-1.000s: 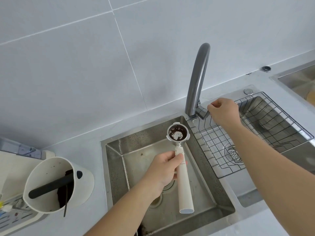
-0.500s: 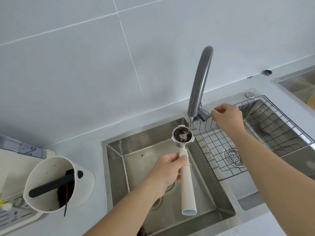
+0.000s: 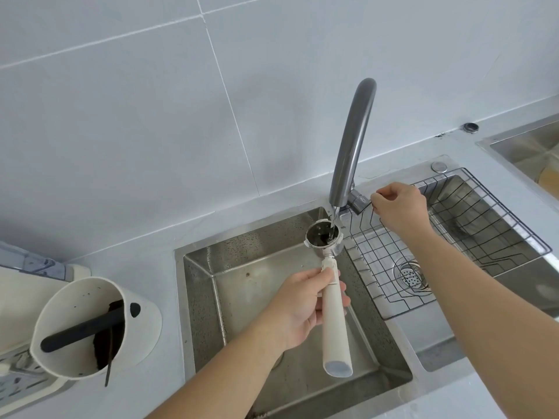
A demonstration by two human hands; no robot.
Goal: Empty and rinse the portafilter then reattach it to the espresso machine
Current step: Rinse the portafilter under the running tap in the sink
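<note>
Water now running into portafilter (image 3: 324, 237) basket; left grip (image 3: 305, 306) clasps handle, right (image 3: 399, 207) pinches tap lever.

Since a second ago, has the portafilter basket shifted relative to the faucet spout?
Yes. The portafilter basket moved right, from left of the faucet outlet to directly beneath it.

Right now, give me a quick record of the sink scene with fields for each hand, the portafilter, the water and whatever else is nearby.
left hand: gripping the portafilter's white handle
right hand: at the tap lever
portafilter: basket up, under the tap spout, over the left sink basin
water: thin stream running from the tap into the basket
basket contents: dark, wet residue visible
knock box: on the counter to the left, grounds inside
wire rack: in the right basin
task stage: rinsing; not yet reattached
</note>
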